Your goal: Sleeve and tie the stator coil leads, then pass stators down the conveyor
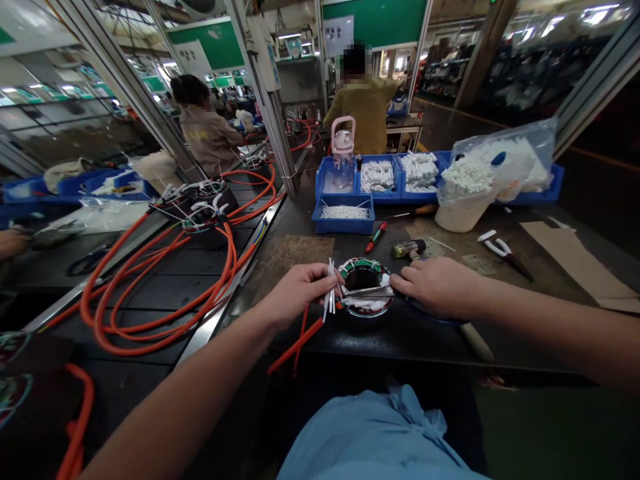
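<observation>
My left hand (295, 290) pinches a small bunch of thin white strips (331, 303) between thumb and fingers, at the left side of a ring-shaped motor stator (357, 265). The stator lies on the dark bench with green and white windings round its rim. My right hand (437, 285) is closed round scissors (375, 292), whose metal blades reach left across the stator toward the strips. I cannot tell if the blades touch them. Dark blue handles show partly under the right hand. An orange cable (300, 343) runs from the stator's left side toward the bench edge.
Behind the stator stand blue bins (377, 175) and a small blue tray (344, 217) of white pieces. A red-green marker (376, 237), a glass bottle (407, 249) and pliers (505, 253) lie nearby. Coiled orange cables (150, 327) fill the left rack. Two people work beyond.
</observation>
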`<state>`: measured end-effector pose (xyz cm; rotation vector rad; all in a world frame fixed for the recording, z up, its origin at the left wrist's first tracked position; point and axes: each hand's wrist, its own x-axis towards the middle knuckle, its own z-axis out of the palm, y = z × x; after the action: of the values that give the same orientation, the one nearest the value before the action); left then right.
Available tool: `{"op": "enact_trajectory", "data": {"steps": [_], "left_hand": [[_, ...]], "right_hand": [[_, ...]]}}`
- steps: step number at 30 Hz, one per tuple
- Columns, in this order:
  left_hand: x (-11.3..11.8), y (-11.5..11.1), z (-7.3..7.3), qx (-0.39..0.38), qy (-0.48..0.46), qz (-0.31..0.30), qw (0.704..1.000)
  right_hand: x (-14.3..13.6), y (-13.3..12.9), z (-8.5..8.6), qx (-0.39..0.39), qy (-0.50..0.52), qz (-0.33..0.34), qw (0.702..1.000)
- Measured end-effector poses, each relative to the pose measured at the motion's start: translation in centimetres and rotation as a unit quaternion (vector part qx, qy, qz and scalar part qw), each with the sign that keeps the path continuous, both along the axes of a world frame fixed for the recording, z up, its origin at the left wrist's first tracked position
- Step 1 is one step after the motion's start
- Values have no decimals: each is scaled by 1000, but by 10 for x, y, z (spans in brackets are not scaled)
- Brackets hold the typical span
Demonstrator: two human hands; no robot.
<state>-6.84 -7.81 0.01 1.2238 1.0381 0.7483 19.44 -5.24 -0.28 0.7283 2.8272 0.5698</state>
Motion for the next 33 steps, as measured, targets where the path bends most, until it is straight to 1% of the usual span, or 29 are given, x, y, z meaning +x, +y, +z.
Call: {"op": "enact_trajectory", "data": {"steps": [3, 5, 6, 7, 8, 10, 11, 13, 14, 15, 17, 20, 22, 25, 27, 29, 30, 31, 33], "left_hand": [[-8, -1, -6, -10, -57, 55, 997], [-17, -1, -11, -11, -99, 94, 991], [-21, -1, -13, -11, -116, 113, 987], [-25, 0, -16, -12, -130, 132, 983], [-29, 1, -19, -15, -140, 151, 978], [-34, 6, -24, -19, -158, 190, 969], [-34, 11, -27, -20, -167, 206, 964], [-32, 22, -31, -8, -170, 225, 959], [-30, 30, -34, 3, -163, 231, 959], [-27, 39, -35, 16, -153, 236, 960], [-19, 61, -37, 45, -129, 248, 959], [-3, 106, -33, 95, -95, 279, 951], [8, 141, -28, 136, -57, 306, 941], [21, 196, -23, 181, 14, 330, 926], [25, 227, -26, 178, 66, 320, 928], [24, 246, -35, 155, 112, 294, 937], [22, 251, -40, 144, 131, 278, 941], [19, 253, -46, 136, 146, 264, 944], [9, 247, -56, 132, 168, 241, 947]], "right_hand": [[15, 1, -9, 0, 11, -23, 1000], [35, 1, -16, -19, 45, -79, 996], [48, 1, -19, -28, 74, -125, 989], [62, 2, -23, -40, 105, -180, 977], [77, 3, -28, -53, 135, -241, 959], [110, 7, -39, -93, 181, -354, 913], [126, 10, -46, -117, 198, -396, 889], [154, 16, -62, -162, 232, -440, 852], [165, 19, -71, -172, 248, -451, 840], [174, 22, -79, -174, 259, -455, 834], [186, 26, -94, -153, 273, -461, 830], [190, 29, -108, -112, 279, -441, 846], [185, 30, -111, -84, 271, -414, 865], [168, 32, -106, -34, 213, -385, 897], [148, 33, -99, -18, 180, -378, 908], [126, 33, -96, -27, 184, -376, 908], [116, 34, -97, -40, 199, -379, 903], [107, 34, -99, -62, 214, -380, 898], [95, 35, -107, -104, 241, -370, 891]]}}
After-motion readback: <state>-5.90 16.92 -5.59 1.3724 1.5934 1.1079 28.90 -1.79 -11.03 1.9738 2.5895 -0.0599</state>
